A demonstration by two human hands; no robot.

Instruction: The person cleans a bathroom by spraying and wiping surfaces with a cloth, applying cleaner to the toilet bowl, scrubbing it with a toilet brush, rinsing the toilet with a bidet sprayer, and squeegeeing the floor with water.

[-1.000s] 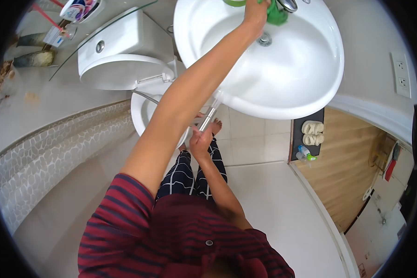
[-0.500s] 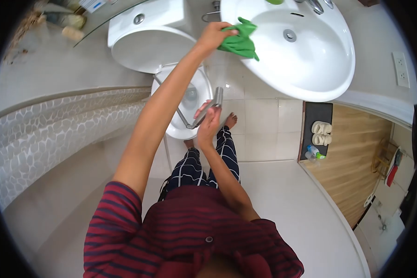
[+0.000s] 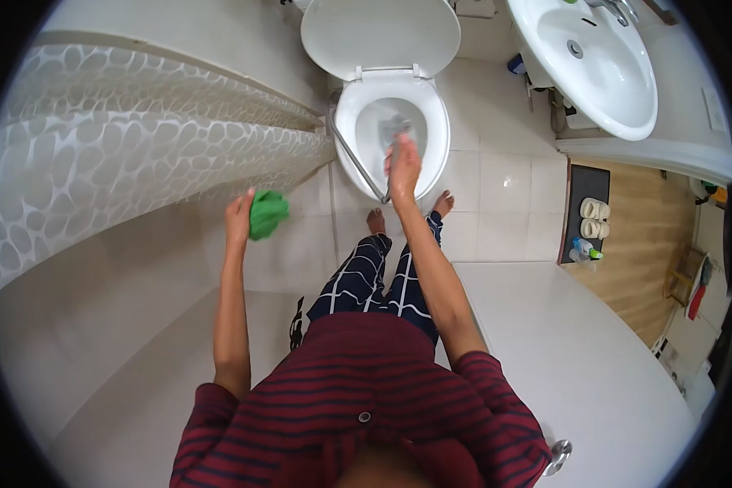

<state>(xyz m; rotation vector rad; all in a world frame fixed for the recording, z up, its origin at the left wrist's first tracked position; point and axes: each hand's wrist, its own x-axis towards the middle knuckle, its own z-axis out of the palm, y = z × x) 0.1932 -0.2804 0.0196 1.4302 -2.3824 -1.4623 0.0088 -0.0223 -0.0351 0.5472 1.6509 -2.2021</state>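
Observation:
My left hand (image 3: 238,218) is closed on a crumpled green cloth (image 3: 269,215), held out to the left below the shower curtain (image 3: 220,154). My right hand (image 3: 404,171) grips a metal handheld bidet sprayer (image 3: 399,126) over the toilet bowl; its head is smeared by motion. From that hand a grey metal hose (image 3: 356,159) loops back along the left of the toilet (image 3: 439,122). The seat is down on the rim and the lid (image 3: 381,32) is raised.
A white sink (image 3: 610,89) with a metal faucet (image 3: 618,10) is at the upper right. Beige slippers (image 3: 594,219) and a clear bottle (image 3: 584,250) rest on a dark mat (image 3: 581,183) by the doorway. A white tub edge (image 3: 545,272) lies right of my legs.
My left hand has swung from the sink's edge down to the left, carrying the green cloth. The sprayer in my right hand is now over the bowl. The view has shifted left.

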